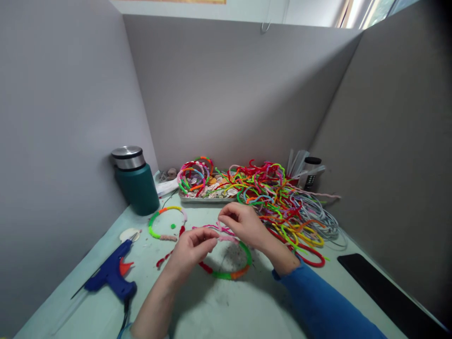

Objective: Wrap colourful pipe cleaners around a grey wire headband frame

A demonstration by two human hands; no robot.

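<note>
My left hand (pixel 190 248) is closed in a pinch on the near end of a pink pipe cleaner (pixel 226 233). My right hand (pixel 242 222) is closed on the same pink pipe cleaner a little farther back. Both hands are over the upper edge of a ring (pixel 231 273) wrapped in red, green and orange pipe cleaners, which lies flat on the table. A second wrapped ring (pixel 165 222) in green, orange, yellow and pink lies to the left. A red pipe cleaner (pixel 165 257) lies beside my left hand.
A blue glue gun (pixel 112 273) lies at the left front. A green flask (pixel 136 181) stands at the back left. A tray (pixel 206 197) with wrapped rings and a big heap of pipe cleaners (pixel 282 197) fill the back. A black slab (pixel 381 287) lies at the right.
</note>
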